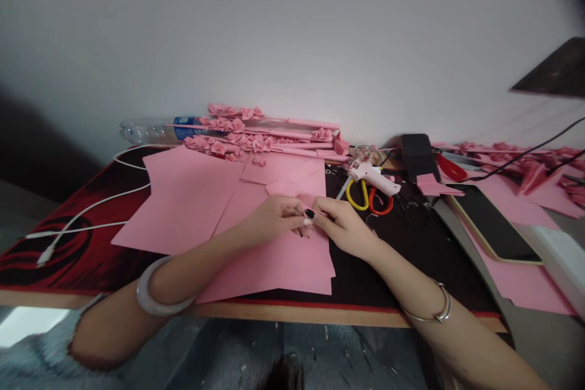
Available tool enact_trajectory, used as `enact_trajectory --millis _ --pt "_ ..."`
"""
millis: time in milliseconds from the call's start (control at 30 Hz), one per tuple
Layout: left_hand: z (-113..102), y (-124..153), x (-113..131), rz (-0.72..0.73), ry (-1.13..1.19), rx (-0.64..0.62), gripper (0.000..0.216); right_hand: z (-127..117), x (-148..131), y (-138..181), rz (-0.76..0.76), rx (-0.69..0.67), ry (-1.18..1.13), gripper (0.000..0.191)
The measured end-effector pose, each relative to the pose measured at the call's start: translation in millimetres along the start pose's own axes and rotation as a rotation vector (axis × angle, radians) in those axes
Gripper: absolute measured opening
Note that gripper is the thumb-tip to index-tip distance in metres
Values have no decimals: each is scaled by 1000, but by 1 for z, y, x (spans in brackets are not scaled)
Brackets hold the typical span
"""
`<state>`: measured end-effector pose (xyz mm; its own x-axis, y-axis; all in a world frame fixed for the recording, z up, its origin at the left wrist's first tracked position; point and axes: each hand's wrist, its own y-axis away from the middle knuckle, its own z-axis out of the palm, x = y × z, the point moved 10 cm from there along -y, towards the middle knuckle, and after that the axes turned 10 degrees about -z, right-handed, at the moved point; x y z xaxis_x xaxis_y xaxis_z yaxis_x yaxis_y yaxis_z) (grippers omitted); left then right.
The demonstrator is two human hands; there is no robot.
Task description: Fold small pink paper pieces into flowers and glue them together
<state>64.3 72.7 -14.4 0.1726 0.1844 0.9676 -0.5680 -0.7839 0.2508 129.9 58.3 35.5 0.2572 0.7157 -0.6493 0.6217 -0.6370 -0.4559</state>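
Observation:
My left hand (278, 217) and my right hand (342, 224) meet over the pink paper sheets (269, 262), fingertips nearly touching. Both are closed in a pinch on a small piece of pink paper (307, 208), which the fingers mostly cover; its shape is hard to make out. More large pink sheets (183, 201) lie under and left of my left arm. Just beyond my right hand are a white glue gun (372, 177) and scissors with one yellow handle (356, 195) and one red handle (380, 202).
Finished pink paper flower stems (274, 134) lie along the wall beside a plastic bottle (146, 131). White cables (86, 228) cross the left side. At right are a phone (496, 222), a black device (418, 155), a folded pink paper piece (434, 186) and more paper flowers (525, 161).

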Motion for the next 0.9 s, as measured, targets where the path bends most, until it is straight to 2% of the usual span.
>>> enact_trajectory --millis 100,300,533,767,900 --pt "1 0 1 0 0 -14 9 1 5 1 42 11 -35 27" --pt "1 1 2 3 0 -18 11 3 2 0 11 17 -80 28" --pt "0 1 3 -4 3 -7 11 2 6 1 46 24 -82 29" --pt "-7 0 0 -58 103 41 17 -18 20 8 142 186 13 6" --pt "-13 -1 -4 -75 236 75 18 -26 17 10 107 261 83 7"
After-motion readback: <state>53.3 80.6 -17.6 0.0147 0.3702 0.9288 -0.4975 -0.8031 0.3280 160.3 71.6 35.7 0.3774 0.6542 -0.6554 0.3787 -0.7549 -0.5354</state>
